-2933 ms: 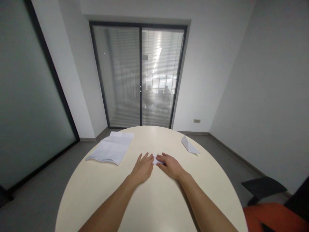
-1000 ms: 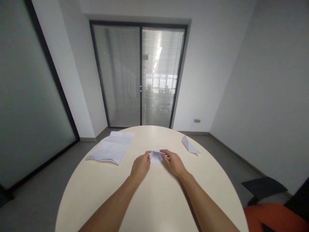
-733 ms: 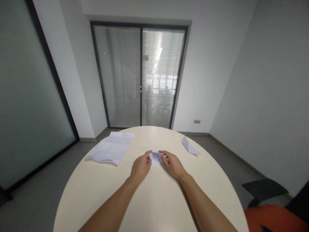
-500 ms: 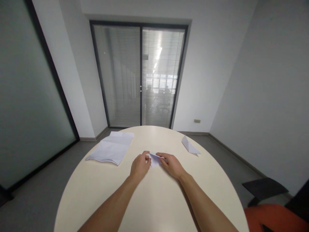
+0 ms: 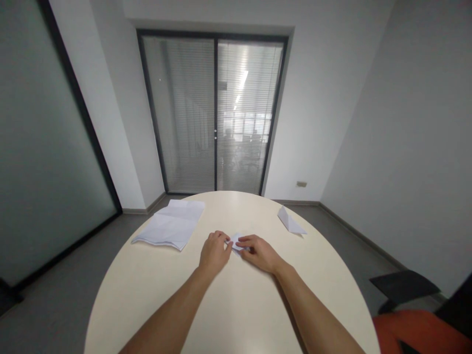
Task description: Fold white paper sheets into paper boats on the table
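Observation:
Between my two hands, low over the middle of the table, is a small piece of folded white paper (image 5: pixel 236 240). My left hand (image 5: pixel 216 250) grips its left side with thumb and fingers closed. On the right side, my right hand (image 5: pixel 258 251) holds the paper, its fingers and thumb bent around the edge. Much of the paper is covered by the fingers, so its exact folds are hard to make out.
A stack of white paper sheets (image 5: pixel 171 223) lies at the left of the round cream table (image 5: pixel 228 305). A folded paper piece (image 5: pixel 290 221) rests near the right edge. An orange and black chair (image 5: pixel 416 329) stands at the lower right.
The paper's raised upper flap has come down and the piece now looks flatter. My left fingers have shifted slightly, with the thumb over the paper.

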Demonstrator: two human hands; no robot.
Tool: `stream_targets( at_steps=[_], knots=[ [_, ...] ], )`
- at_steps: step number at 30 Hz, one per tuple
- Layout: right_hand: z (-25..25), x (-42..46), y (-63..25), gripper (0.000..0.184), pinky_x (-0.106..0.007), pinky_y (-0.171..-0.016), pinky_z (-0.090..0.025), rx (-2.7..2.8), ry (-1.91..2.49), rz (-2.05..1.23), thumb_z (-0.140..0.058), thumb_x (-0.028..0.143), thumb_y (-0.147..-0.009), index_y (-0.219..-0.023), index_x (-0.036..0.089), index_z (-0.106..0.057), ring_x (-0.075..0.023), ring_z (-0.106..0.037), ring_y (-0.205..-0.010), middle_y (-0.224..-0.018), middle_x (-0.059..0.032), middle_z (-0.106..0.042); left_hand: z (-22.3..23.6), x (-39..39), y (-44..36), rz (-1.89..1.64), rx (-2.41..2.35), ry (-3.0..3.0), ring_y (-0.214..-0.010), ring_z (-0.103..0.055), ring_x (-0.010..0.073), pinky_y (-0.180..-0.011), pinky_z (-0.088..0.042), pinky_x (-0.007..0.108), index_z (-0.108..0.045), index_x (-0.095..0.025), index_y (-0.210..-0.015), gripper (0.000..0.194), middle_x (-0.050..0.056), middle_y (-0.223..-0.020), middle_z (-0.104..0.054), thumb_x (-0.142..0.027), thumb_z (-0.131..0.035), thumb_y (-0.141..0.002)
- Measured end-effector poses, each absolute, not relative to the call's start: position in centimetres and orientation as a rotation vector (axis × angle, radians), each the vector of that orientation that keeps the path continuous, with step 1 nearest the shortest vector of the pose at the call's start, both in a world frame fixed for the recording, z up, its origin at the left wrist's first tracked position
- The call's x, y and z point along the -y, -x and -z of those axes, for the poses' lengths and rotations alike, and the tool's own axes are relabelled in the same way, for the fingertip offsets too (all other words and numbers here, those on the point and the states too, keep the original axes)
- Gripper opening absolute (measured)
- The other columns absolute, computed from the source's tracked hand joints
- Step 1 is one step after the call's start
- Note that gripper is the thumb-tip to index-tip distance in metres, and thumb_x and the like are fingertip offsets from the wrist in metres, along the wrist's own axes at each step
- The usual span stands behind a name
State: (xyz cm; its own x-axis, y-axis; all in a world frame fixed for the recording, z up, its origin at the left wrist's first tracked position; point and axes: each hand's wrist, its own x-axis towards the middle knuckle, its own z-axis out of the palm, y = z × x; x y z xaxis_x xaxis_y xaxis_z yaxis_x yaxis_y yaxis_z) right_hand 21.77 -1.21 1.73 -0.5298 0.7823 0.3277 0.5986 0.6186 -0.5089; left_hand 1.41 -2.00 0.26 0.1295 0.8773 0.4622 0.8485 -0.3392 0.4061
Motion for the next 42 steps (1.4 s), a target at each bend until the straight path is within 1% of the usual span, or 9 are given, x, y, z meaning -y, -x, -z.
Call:
stream_targets(
  at_steps=[3,7,14,19,24,27,32,38,42],
  knots=[
    [-1.7,1.3,-21.7,0.032,-0.037,-0.096,-0.05,2.321,1.101,-0.467,-0.062,0.038,-0.086,-0.113,0.026,-0.076,-0.0258,-0.063,-0.112,-0.127,-0.0097,-0.067,-0.2,2.1,-1.4,-0.959,-1.711,-2.373,-0.103,-0.059,0.0226,-0.093,-0.045,0.035,-0.07,-0.02,-0.103,0.017,0.006,-0.107,-0.069,-0.025,-0.061,-0.089],
    [-1.7,1.3,-21.5,0.029,-0.038,-0.103,-0.046,2.316,1.076,-0.442,-0.059,0.039,-0.09,-0.108,0.026,-0.077,-0.0244,-0.061,-0.116,-0.125,-0.0094,-0.067,0.1,1.8,-1.5,-0.893,-1.628,-2.436,-0.11,-0.058,0.0231,-0.1,-0.044,0.036,-0.069,-0.02,-0.115,0.027,0.006,-0.117,-0.07,-0.021,-0.057,-0.09],
    [-1.2,0.9,-21.6,0.048,-0.048,-0.115,-0.033,2.421,1.103,-0.315,-0.056,0.038,-0.092,-0.136,0.021,-0.06,-0.0294,-0.048,-0.135,-0.144,-0.013,-0.055,0.1,1.9,-1.7,-0.785,-1.511,-2.53,-0.122,-0.055,0.0246,-0.109,-0.04,0.04,-0.068,-0.019,-0.123,0.036,0.007,-0.133,-0.064,-0.023,-0.049,-0.093],
    [-0.9,1.0,-21.9,0.057,-0.059,-0.116,-0.025,2.435,1.213,-0.399,-0.055,0.049,-0.092,-0.145,0.028,-0.05,-0.0353,-0.034,-0.144,-0.153,-0.0101,-0.043,-0.3,2.4,-1.8,-0.731,-1.521,-2.538,-0.126,-0.052,0.0272,-0.112,-0.037,0.043,-0.065,-0.019,-0.128,0.04,0.008,-0.138,-0.061,-0.028,-0.053,-0.091],
    [-0.9,1.1,-21.8,0.067,-0.063,-0.116,-0.021,2.448,1.264,-0.427,-0.061,0.045,-0.086,-0.148,0.027,-0.045,-0.0379,-0.031,-0.145,-0.155,-0.0098,-0.04,-0.5,2.6,-1.7,-0.726,-1.503,-2.532,-0.128,-0.052,0.0268,-0.114,-0.035,0.043,-0.064,-0.02,-0.128,0.04,0.008,-0.139,-0.06,-0.029,-0.052,-0.091],
    [-0.9,0.8,-21.9,0.063,-0.061,-0.116,-0.024,2.445,1.228,-0.384,-0.063,0.042,-0.083,-0.143,0.025,-0.052,-0.0365,-0.036,-0.142,-0.151,-0.0112,-0.047,-0.6,2.6,-1.6,-0.747,-1.468,-2.543,-0.124,-0.053,0.0254,-0.111,-0.037,0.042,-0.066,-0.02,-0.125,0.038,0.009,-0.135,-0.063,-0.03,-0.053,-0.091],
    [-1.0,0.4,-22.1,0.06,-0.05,-0.12,-0.023,2.459,1.027,-0.292,-0.068,0.038,-0.078,-0.133,0.017,-0.061,-0.0286,-0.052,-0.13,-0.137,-0.0146,-0.06,-0.8,2.6,-1.7,-0.793,-1.451,-2.512,-0.119,-0.055,0.0241,-0.109,-0.04,0.038,-0.069,-0.02,-0.12,0.035,0.007,-0.127,-0.067,-0.03,-0.057,-0.089],
    [-0.7,0.6,-22.2,0.071,-0.053,-0.119,-0.023,2.467,1.127,-0.352,-0.067,0.046,-0.079,-0.142,0.017,-0.053,-0.0339,-0.035,-0.144,-0.15,-0.0161,-0.047,-1.0,2.6,-1.6,-0.817,-1.418,-2.471,-0.118,-0.055,0.0241,-0.109,-0.04,0.038,-0.071,-0.02,-0.116,0.032,0.006,-0.125,-0.068,-0.028,-0.059,-0.087],
    [-0.7,0.6,-22.2,0.073,-0.055,-0.118,-0.025,2.456,1.153,-0.389,-0.07,0.048,-0.077,-0.143,0.02,-0.052,-0.0354,-0.035,-0.144,-0.15,-0.014,-0.047,-0.9,2.5,-1.7,-0.811,-1.384,-2.495,-0.121,-0.054,0.0239,-0.111,-0.039,0.04,-0.07,-0.02,-0.118,0.033,0.006,-0.128,-0.066,-0.024,-0.057,-0.088]
  ],
)
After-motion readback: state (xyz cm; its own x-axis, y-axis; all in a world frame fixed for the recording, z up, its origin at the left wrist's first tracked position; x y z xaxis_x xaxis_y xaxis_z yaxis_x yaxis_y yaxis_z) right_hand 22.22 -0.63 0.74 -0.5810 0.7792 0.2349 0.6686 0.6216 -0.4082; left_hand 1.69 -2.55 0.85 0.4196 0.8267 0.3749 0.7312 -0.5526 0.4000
